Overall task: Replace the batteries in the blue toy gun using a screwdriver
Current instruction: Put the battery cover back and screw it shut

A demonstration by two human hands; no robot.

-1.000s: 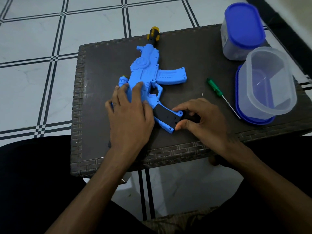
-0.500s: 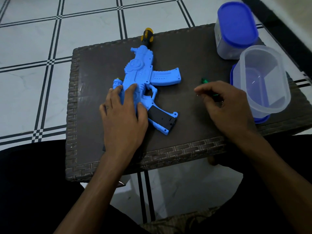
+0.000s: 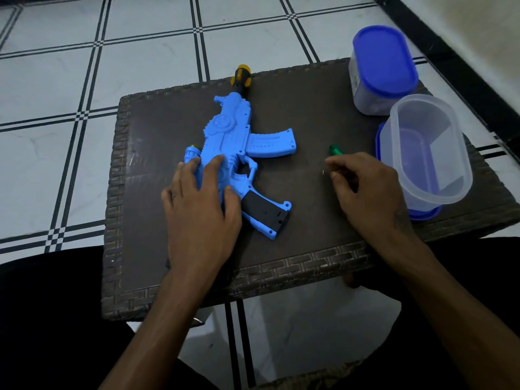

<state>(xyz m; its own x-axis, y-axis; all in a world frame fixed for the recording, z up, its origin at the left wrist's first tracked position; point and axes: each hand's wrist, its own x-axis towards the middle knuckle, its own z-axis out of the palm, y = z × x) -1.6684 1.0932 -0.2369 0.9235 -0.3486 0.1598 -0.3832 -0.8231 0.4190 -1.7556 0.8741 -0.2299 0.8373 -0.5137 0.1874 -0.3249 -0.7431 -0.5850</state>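
Blue plastic, the gun (image 3: 239, 147) lay flat on the dark table (image 3: 309, 114), muzzle pointing away. The left hand (image 3: 201, 212) pressed spread fingers on its body, pinning it. The right hand (image 3: 365, 192) curled over the green screwdriver (image 3: 334, 149), fingertips closing on it; whether it was lifted, I could not tell. The black cover (image 3: 264, 211) sat on the grip. I judged the screw work remained.
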